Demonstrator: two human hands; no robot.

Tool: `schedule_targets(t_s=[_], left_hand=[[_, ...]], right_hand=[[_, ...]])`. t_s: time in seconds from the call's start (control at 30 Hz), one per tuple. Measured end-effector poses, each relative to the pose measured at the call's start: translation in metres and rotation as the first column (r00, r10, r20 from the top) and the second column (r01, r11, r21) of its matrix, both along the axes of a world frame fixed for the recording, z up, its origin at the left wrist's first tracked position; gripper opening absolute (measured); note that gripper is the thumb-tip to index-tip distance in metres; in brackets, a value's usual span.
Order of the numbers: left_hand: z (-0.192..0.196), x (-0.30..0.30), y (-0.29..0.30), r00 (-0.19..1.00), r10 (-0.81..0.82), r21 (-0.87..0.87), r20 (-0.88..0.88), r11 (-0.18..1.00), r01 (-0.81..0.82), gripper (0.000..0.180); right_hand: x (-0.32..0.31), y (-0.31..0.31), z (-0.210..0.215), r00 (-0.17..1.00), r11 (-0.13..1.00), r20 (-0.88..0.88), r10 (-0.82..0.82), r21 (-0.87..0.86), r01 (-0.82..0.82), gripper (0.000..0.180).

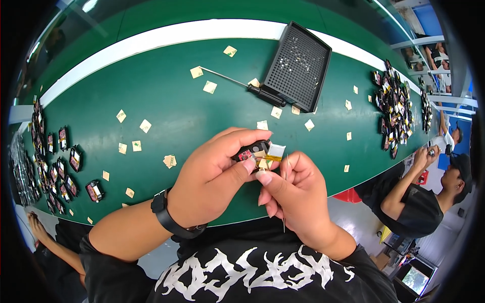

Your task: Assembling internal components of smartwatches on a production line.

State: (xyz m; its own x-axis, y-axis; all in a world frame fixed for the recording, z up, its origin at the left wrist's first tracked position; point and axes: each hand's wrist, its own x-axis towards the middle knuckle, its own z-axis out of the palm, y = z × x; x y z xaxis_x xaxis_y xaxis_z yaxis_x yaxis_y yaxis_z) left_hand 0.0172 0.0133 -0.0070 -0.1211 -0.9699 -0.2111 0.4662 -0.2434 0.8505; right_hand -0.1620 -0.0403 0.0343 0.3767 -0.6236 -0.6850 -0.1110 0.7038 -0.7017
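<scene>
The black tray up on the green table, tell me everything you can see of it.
The black tray is rectangular and shallow, with raised sides and a floor pierced by rows of small holes; it looks like plastic. Small silvery pieces lie scattered inside. It sits slantwise on the green table, its far end crossing the white strip. A black-handled screwdriver lies by its near left corner; whether they touch is unclear.

Blk device (260,146) w/ red PCB (245,155), silver batt. (276,150) at rt., thin metal tool (287,167) beside
</scene>
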Motion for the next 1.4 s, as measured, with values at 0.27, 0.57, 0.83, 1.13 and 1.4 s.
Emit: schedule_targets(t_s=[0.27,0.57,0.83,1.13,1.4], left_hand=[[0.006,0.0,0.0,0.99,0.016,0.106,-0.137,0.994,-0.001,0.046],[-0.001,-0.002,0.005,0.992,-0.018,0.027,0.124,1.0,0.015,0.043],[0.001,-0.007,0.005,0.992,0.028,0.039,0.126,0.999,-0.033,0.04],[-0.001,-0.005,0.005,0.991,0.019,-0.014,0.134,1.0,-0.017,0.044],[-0.004,-0.003,0.005,0.995,-0.003,-0.054,0.1,0.998,0.008,0.047]], right_hand=[[-0.023,-0.008,-0.009,0.989,0.894,0.13,-0.075,-0.429,0.125,0.024],[-0.004,-0.033,-0.002,0.873,0.369,-0.432,0.225,-0.792,-0.487,0.026],[-0.005,-0.016,0.006,0.962,0.851,-0.219,0.161,-0.464,-0.247,0.016],[-0.003,-0.009,0.001,0.988,0.846,-0.105,0.117,-0.51,-0.155,0.008],[-0.004,-0.011,-0.011,0.986,0.808,-0.142,0.092,-0.568,-0.157,0.008]])
